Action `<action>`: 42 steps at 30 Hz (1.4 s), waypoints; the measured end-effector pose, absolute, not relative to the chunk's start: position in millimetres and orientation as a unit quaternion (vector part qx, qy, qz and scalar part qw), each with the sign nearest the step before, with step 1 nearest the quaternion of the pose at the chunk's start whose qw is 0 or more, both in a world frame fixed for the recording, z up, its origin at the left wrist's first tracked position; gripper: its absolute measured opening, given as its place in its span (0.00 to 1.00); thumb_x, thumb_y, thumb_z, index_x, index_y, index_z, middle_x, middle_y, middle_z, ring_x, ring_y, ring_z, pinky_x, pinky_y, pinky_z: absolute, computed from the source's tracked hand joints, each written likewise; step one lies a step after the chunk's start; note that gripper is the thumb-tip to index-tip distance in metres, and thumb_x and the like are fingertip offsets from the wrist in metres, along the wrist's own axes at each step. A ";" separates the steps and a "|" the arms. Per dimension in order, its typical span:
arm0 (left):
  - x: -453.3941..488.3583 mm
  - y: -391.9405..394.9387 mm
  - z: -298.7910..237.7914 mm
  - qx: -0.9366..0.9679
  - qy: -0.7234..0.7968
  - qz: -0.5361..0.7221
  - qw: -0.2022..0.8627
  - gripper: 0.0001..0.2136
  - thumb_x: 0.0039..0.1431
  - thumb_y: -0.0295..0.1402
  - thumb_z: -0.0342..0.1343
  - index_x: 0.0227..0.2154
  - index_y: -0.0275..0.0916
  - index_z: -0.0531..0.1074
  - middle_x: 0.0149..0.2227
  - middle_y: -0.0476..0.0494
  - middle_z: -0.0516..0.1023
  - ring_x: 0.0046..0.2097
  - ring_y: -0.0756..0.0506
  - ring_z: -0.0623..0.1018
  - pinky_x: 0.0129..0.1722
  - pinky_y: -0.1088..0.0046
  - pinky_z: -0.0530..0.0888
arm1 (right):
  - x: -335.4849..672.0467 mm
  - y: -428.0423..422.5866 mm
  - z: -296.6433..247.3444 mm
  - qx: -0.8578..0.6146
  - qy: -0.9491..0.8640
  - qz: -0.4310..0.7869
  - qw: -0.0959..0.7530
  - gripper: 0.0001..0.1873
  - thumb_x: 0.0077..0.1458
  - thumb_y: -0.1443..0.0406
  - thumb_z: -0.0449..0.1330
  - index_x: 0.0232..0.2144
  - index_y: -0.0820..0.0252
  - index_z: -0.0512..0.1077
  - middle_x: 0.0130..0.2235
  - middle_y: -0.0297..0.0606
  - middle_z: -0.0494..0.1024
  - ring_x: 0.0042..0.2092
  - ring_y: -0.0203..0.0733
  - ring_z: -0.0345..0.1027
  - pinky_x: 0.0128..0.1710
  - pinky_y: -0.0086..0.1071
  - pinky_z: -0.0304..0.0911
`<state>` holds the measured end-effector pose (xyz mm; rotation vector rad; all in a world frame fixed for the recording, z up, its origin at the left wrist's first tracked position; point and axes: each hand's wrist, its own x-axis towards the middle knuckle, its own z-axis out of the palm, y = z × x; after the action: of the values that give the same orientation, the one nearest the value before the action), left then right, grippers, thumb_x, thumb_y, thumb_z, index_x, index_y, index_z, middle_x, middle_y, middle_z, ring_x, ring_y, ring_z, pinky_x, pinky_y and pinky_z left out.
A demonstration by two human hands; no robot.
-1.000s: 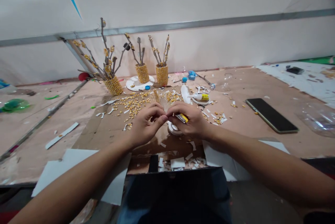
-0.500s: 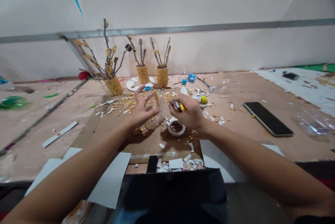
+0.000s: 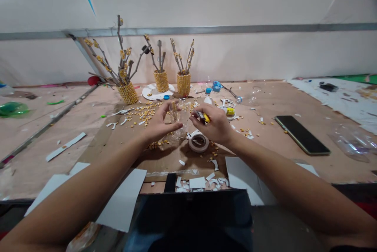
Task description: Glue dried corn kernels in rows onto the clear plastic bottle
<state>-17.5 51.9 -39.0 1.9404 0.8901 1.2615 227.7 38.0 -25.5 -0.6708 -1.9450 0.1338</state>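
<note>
My left hand (image 3: 161,123) curves around the left side of a clear plastic bottle piece (image 3: 183,118), with the thumb below and fingers at the top. A strip of corn kernels (image 3: 174,111) runs up the plastic. My right hand (image 3: 213,121) is closed on a yellow and grey utility knife (image 3: 204,116), close to the plastic's right side. Its blade is too small to make out. Just under my right hand lies a roll of tape (image 3: 198,142). Loose corn kernels (image 3: 144,115) and white scraps are scattered about on the cardboard (image 3: 118,153).
Behind stand three kernel-covered pots (image 3: 128,93) holding twigs, one on a white disc (image 3: 146,91). Blue caps (image 3: 216,85) and a yellow-labelled bottle (image 3: 229,111) lie beyond my right hand. At right are a phone (image 3: 302,135) and clear plastic (image 3: 352,142). White sheets (image 3: 123,201) overhang the front edge.
My left hand's fingers have gone from spread apart to curled around the plastic piece. My right hand keeps the knife in nearly the same spot. The view has tilted slightly down.
</note>
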 end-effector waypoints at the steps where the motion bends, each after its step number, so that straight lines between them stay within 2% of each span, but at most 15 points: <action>1: -17.0 50.8 -37.0 0.742 0.346 0.476 0.320 0.36 0.50 0.48 0.78 0.60 0.42 0.75 0.57 0.33 0.82 0.59 0.32 0.82 0.59 0.53 0.78 | 228.1 37.6 -24.7 -0.279 -0.809 0.058 0.514 0.02 0.63 0.66 0.64 0.40 0.56 0.76 0.36 0.36 0.82 0.36 0.41 0.74 0.38 0.36 0.69; 3: -16.0 48.0 -33.6 0.739 0.365 0.458 0.332 0.34 0.51 0.48 0.77 0.58 0.41 0.77 0.57 0.34 0.82 0.61 0.32 0.80 0.64 0.52 0.74 | 228.3 36.7 -23.4 -0.276 -0.808 0.059 0.518 0.02 0.64 0.66 0.64 0.40 0.56 0.76 0.36 0.36 0.83 0.36 0.41 0.75 0.39 0.36 0.69; 13: -12.5 37.8 -23.0 0.740 0.416 0.423 0.318 0.34 0.49 0.48 0.76 0.58 0.42 0.76 0.59 0.36 0.81 0.64 0.28 0.78 0.68 0.46 0.68 | 230.7 32.6 -23.7 -0.261 -0.805 0.048 0.531 0.05 0.64 0.70 0.65 0.41 0.55 0.77 0.38 0.35 0.84 0.39 0.41 0.78 0.40 0.36 0.72; 19: -13.0 35.8 -20.4 0.749 0.417 0.414 0.307 0.34 0.49 0.48 0.76 0.57 0.41 0.76 0.59 0.34 0.82 0.63 0.27 0.78 0.67 0.44 0.68 | 233.4 30.7 -23.9 -0.243 -0.804 0.063 0.539 0.11 0.62 0.74 0.64 0.42 0.53 0.78 0.40 0.36 0.85 0.40 0.42 0.79 0.41 0.36 0.73; 27: -15.1 35.7 -25.6 0.754 0.411 0.402 0.319 0.36 0.51 0.47 0.76 0.61 0.42 0.75 0.61 0.34 0.81 0.65 0.29 0.77 0.68 0.44 0.69 | 234.5 29.6 -25.1 -0.260 -0.805 0.066 0.529 0.11 0.61 0.74 0.63 0.41 0.54 0.79 0.41 0.37 0.85 0.41 0.43 0.79 0.42 0.37 0.73; 36: -16.7 40.9 -34.5 0.755 0.378 0.412 0.343 0.33 0.52 0.46 0.77 0.60 0.43 0.76 0.62 0.35 0.80 0.66 0.28 0.76 0.70 0.43 0.67 | 233.9 28.0 -22.6 -0.240 -0.810 0.062 0.531 0.13 0.60 0.76 0.63 0.42 0.54 0.79 0.41 0.36 0.84 0.41 0.41 0.79 0.41 0.34 0.74; 39: -16.5 43.7 -38.1 0.745 0.372 0.421 0.360 0.37 0.51 0.47 0.77 0.63 0.44 0.73 0.63 0.35 0.79 0.68 0.28 0.75 0.71 0.43 0.66 | 233.6 29.0 -23.9 -0.245 -0.801 0.055 0.543 0.12 0.62 0.75 0.63 0.43 0.54 0.79 0.40 0.36 0.85 0.40 0.41 0.79 0.41 0.35 0.73; 42: -15.9 45.0 -40.6 0.725 0.351 0.436 0.402 0.46 0.51 0.46 0.78 0.70 0.46 0.64 0.66 0.32 0.75 0.69 0.27 0.74 0.67 0.44 0.72 | 233.7 30.2 -26.3 -0.250 -0.797 0.047 0.547 0.13 0.62 0.75 0.63 0.43 0.53 0.78 0.40 0.36 0.85 0.40 0.42 0.79 0.41 0.36 0.73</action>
<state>-15.9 45.0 -40.6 1.8314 0.8858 1.1017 233.7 30.2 -26.3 -0.5931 -1.8899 0.1115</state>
